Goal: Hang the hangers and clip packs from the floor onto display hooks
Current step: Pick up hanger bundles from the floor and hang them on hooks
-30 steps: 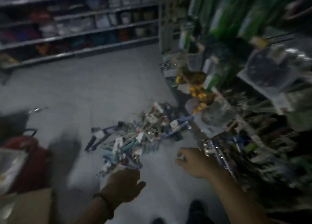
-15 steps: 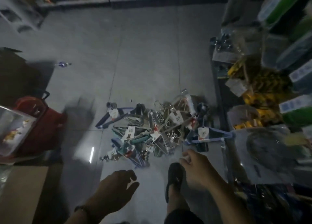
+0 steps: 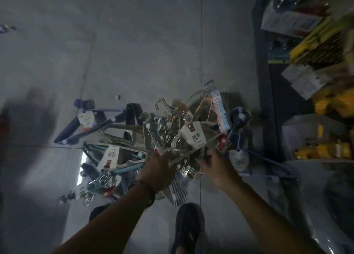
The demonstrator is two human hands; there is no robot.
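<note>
A tangled pile of hangers and clip packs point(image 3: 153, 136) lies on the grey tiled floor, with dark blue, teal, pale and pink hangers and white tags. My left hand point(image 3: 159, 170) is down on the pile's near side. Its fingers reach into the pale hangers and are hidden from me. My right hand point(image 3: 215, 164) is at the pile's right side, fingers spread against a pale hanger bar next to a red tag point(image 3: 222, 144). A blue hanger point(image 3: 268, 160) lies to its right.
A display rack point(image 3: 268, 92) runs along the right, hung with yellow and bagged goods point(image 3: 329, 100). My dark shoe point(image 3: 188, 227) stands on the floor just below the pile. The floor beyond the pile is bare tile.
I have bent down closer over the pile. Both hands have moved forward from the bare floor onto the hangers.
</note>
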